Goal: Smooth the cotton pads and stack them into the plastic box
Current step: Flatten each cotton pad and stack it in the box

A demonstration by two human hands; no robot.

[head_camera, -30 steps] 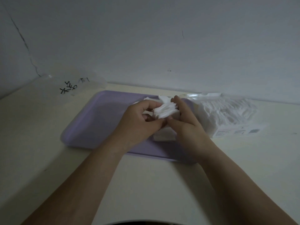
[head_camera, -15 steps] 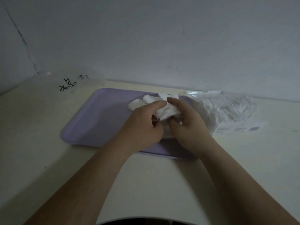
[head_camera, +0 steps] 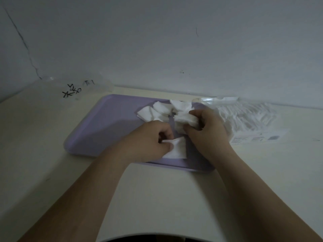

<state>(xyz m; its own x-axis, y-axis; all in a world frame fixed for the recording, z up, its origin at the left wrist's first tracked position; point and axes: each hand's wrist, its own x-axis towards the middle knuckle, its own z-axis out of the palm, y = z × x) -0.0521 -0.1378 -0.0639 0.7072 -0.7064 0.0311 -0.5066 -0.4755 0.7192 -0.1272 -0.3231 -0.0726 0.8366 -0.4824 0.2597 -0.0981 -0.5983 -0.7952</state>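
White cotton pads lie on a lilac tray (head_camera: pixel 104 126). My left hand (head_camera: pixel 150 138) pinches one square pad (head_camera: pixel 177 151) near the tray's front edge. My right hand (head_camera: pixel 208 131) grips a crumpled bunch of pads (head_camera: pixel 186 118) just behind it. Several loose pads (head_camera: pixel 157 111) lie scattered at the tray's back. A clear plastic box (head_camera: pixel 73 88) with black writing stands at the back left, apart from both hands.
A plastic packet of cotton pads (head_camera: pixel 248 117) lies on the cream table right of the tray, with a printed label (head_camera: pixel 258 137) at its front. A grey wall rises close behind. The table's near edge curves below my forearms.
My hands have moved apart. The left one has drawn a single pad toward the tray's front while the right keeps the bunch. More loose pads now show at the tray's back.
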